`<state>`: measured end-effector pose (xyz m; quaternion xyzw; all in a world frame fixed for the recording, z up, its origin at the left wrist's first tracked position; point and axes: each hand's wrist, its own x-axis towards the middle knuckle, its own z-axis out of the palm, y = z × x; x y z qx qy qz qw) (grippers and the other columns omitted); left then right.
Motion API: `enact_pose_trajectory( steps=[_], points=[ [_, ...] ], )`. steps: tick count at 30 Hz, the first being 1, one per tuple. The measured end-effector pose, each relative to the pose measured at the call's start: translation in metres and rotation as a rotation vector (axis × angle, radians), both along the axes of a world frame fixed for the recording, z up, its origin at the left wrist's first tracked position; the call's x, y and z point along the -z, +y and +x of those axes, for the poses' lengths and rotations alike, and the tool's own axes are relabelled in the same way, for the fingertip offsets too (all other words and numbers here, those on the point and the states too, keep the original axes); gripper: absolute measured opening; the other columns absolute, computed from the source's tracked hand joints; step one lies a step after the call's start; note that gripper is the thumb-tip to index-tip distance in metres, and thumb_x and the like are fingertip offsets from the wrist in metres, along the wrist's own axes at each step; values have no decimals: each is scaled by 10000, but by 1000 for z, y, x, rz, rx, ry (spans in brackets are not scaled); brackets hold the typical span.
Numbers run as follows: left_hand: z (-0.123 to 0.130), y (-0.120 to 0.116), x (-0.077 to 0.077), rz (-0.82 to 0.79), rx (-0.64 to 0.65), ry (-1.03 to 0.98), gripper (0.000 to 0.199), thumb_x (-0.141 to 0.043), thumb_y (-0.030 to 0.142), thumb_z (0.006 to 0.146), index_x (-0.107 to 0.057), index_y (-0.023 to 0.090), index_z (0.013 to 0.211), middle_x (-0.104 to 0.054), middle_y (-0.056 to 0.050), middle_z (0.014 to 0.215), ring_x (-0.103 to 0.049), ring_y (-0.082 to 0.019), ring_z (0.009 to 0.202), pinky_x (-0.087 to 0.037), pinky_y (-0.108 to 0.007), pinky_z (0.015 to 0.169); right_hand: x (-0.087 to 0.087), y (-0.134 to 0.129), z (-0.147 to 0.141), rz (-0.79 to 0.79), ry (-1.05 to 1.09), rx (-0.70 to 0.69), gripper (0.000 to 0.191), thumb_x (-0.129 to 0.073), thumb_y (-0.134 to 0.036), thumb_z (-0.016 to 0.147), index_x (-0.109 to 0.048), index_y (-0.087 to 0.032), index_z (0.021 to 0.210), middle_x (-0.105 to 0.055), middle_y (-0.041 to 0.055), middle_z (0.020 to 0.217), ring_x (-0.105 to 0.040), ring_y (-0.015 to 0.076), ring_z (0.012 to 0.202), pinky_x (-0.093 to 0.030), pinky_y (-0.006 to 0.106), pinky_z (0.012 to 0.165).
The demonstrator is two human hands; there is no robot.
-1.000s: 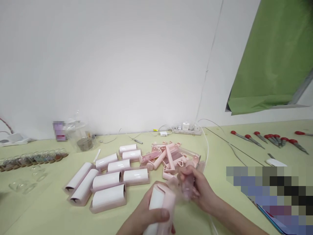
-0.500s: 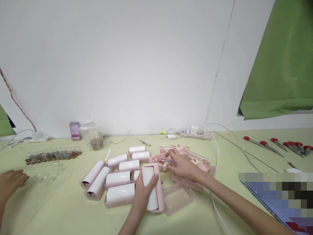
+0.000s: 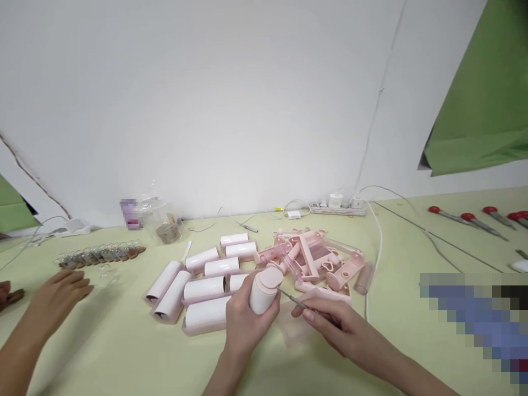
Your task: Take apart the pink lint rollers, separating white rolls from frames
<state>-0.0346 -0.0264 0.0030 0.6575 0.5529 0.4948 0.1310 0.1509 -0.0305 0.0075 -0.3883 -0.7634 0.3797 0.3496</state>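
My left hand [image 3: 247, 322] is wrapped round a white roll [image 3: 260, 300] with a pink end cap [image 3: 271, 278], held tilted above the table. In my right hand [image 3: 332, 319] is a thin metal tool [image 3: 293, 298], its tip at the edge of the pink cap. Several white rolls in pinkish trays [image 3: 206, 289] lie left of my hands. Behind my right hand is a pile of pink plastic parts [image 3: 307, 256]. A translucent tray, blurred, lies below, partly hidden by my hands.
At the left, another person's hand [image 3: 64, 297] is near a row of small glass domes [image 3: 101, 254]. A clear tub [image 3: 160, 223], a power strip [image 3: 338, 210], a white cable [image 3: 378, 236] and red-handled tools [image 3: 480, 223] are farther back.
The pink part beside the roll has left my left hand, and the roll now shows its capped end. My right hand has come from the pile to the roll with the tool. The other person's hand moved right.
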Motion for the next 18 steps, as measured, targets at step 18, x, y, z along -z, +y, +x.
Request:
enact_pose_trajectory(
  steps=[18],
  points=[
    [28, 19, -13, 34, -113, 403, 308, -610, 382, 681, -444, 198, 862, -639, -38, 743, -632, -230, 679, -414, -263, 528, -7, -3, -14, -448, 588, 102, 310, -468, -468, 825, -562, -175, 785, -221, -88, 502, -143, 40, 394, -106, 182, 352]
  ],
)
